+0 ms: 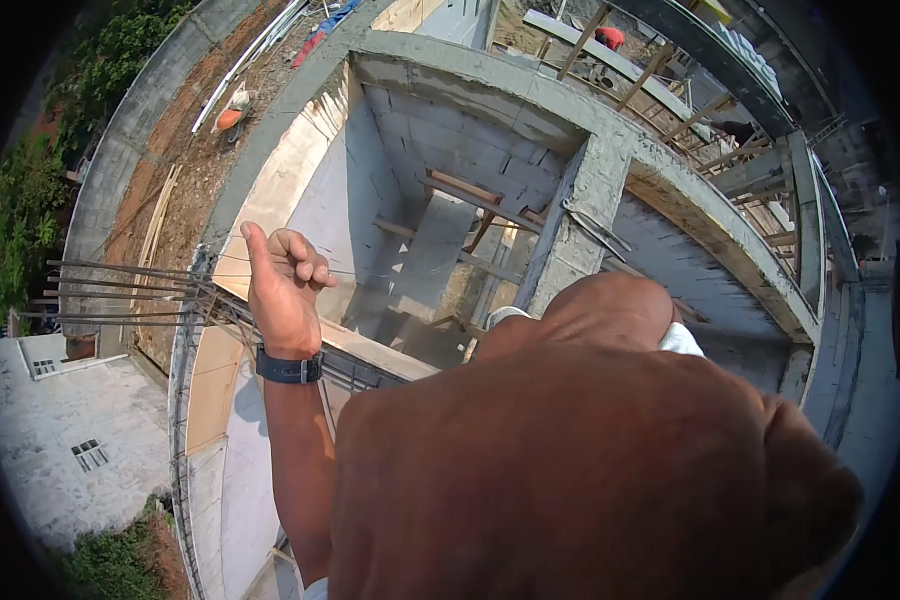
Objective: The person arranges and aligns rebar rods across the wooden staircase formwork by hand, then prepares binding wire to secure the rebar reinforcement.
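Observation:
My left hand point(288, 285), with a dark watch point(290, 366) on the wrist, is raised beside a bundle of steel rebar point(135, 293). Its thumb points up, apart from the loosely curled fingers, and I see nothing held in it. Very close to the camera, a large, dark expanse of skin that seems to be my right hand point(590, 480) fills the lower middle. Its fingers are hidden. Beyond my bent knee point(610, 305), a pair of metal pincers point(598, 230) lies on the concrete beam point(582, 190).
Wet-looking concrete beams point(470, 65) frame deep openings, with timber props point(465, 187) far below. Plywood formwork point(295, 165) lines the left beam. On the ground outside are a person with an orange item point(230, 118) and another in red point(610, 38). A lower roof point(70, 440) lies left.

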`<action>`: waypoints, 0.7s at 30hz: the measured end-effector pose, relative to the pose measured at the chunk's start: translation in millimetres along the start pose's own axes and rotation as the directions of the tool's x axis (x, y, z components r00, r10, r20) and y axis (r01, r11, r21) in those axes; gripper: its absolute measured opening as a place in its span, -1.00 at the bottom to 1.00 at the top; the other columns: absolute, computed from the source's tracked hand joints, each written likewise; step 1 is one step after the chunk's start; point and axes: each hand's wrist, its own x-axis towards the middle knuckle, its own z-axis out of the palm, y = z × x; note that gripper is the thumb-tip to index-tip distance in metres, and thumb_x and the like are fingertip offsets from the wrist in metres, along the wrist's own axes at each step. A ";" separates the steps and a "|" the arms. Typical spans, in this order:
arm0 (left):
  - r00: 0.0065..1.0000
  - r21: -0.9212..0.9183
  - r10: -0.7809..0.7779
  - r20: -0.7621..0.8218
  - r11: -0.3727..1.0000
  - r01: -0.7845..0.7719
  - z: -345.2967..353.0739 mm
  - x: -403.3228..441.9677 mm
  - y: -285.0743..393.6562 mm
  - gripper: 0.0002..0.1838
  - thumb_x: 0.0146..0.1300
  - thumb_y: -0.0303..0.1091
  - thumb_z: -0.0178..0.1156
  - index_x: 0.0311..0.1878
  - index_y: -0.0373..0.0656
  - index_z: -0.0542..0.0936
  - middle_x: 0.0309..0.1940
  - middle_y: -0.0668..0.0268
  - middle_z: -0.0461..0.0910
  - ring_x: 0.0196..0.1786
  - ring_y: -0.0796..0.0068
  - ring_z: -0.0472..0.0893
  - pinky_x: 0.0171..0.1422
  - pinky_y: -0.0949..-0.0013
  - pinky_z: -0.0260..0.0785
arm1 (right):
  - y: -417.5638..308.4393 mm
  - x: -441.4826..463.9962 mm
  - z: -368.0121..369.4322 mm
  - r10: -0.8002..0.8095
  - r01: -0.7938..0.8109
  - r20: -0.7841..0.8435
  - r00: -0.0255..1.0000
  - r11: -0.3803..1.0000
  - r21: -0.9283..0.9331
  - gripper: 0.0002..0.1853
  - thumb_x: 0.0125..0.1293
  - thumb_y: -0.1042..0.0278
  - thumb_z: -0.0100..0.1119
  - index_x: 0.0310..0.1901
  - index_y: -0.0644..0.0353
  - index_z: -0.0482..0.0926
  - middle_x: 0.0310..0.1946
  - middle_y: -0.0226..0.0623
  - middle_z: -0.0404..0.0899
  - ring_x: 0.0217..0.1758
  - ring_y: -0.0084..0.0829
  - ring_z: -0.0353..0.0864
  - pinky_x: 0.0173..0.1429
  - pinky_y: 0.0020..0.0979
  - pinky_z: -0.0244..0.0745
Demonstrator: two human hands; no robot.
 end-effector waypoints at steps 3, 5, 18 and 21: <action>0.999 0.002 -0.007 -0.032 1.000 0.007 -3.5 1.1 2.4 -0.31 0.50 0.43 -0.20 -0.43 -0.03 0.39 -0.61 0.47 0.26 -0.49 0.53 0.38 -0.30 0.39 0.36 | -8.1 -4.2 -6.5 -0.006 0.006 0.019 1.000 1.000 0.000 -0.77 0.35 0.19 0.11 -0.38 0.14 0.44 -0.58 -0.36 0.37 -0.60 -0.57 0.31 -0.45 -0.52 0.16; 0.999 -0.008 -0.005 -0.039 1.000 0.005 -5.4 2.1 4.0 -0.31 0.50 0.43 -0.20 -0.44 -0.03 0.40 -0.62 0.47 0.27 -0.50 0.54 0.40 -0.32 0.40 0.38 | -7.8 -4.7 -12.9 -0.016 0.015 0.033 0.999 1.000 0.021 -0.77 0.34 0.19 0.10 -0.42 0.12 0.43 -0.61 -0.37 0.35 -0.63 -0.57 0.28 -0.48 -0.53 0.14; 0.999 0.101 0.029 -0.019 0.994 -0.027 2.3 2.8 1.9 -0.27 0.51 0.43 -0.25 -0.46 -0.06 0.42 -0.64 0.47 0.27 -0.54 0.57 0.40 -0.38 0.44 0.41 | -46.2 -10.2 -12.0 -0.443 0.194 -0.068 0.894 0.519 -0.832 -0.79 0.34 0.18 0.08 -0.13 0.09 0.53 -0.39 -0.36 0.51 -0.45 -0.54 0.43 -0.33 -0.48 0.26; 0.999 0.115 0.040 -0.004 0.993 -0.039 3.8 1.8 -1.8 -0.26 0.51 0.41 -0.25 -0.46 -0.08 0.44 -0.65 0.46 0.28 -0.55 0.59 0.40 -0.41 0.46 0.42 | -52.9 -3.5 -13.5 -0.467 0.254 0.031 0.884 0.421 -0.871 -0.78 0.34 0.18 0.09 -0.11 0.11 0.53 -0.37 -0.35 0.51 -0.42 -0.52 0.43 -0.30 -0.47 0.26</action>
